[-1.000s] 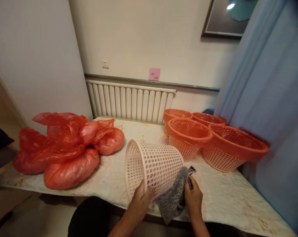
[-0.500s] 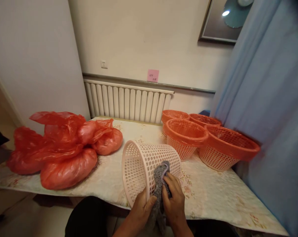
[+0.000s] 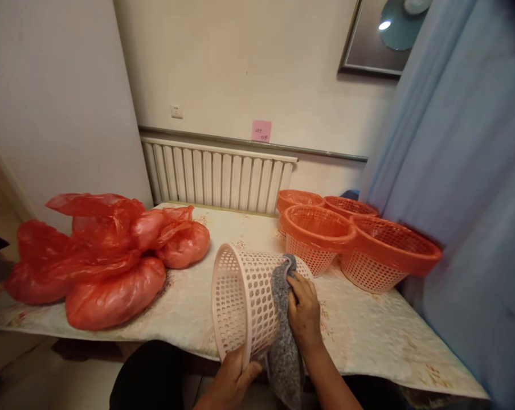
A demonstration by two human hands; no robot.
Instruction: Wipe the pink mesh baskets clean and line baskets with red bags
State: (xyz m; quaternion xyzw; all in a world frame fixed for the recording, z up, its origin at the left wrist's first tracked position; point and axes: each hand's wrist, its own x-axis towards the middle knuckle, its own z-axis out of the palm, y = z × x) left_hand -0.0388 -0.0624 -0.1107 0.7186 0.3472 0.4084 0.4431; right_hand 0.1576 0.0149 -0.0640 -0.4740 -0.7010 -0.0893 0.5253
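A pale pink perforated plastic basket (image 3: 261, 290) lies tipped on its side at the table's front edge, its mouth facing left. Its rim is gripped from below by my left hand (image 3: 236, 376), thumb outside and the other fingers partly hidden. My right hand (image 3: 304, 310) presses a grey cloth (image 3: 285, 353) with a light purple edge against the basket's outer wall, near the base. The cloth's lower end hangs down past the table edge.
Several baskets lined with red plastic bags (image 3: 319, 228) stand at the right rear of the table. Filled red plastic bags (image 3: 116, 290) lie on the left. A white radiator (image 3: 219, 176) is behind, a blue curtain (image 3: 466, 199) at right. Part of another person shows at the far left.
My right hand has slid the cloth up and toward the base along the basket's side. The cloth now hangs longer below it. My left hand has shifted slightly down and left at the rim.
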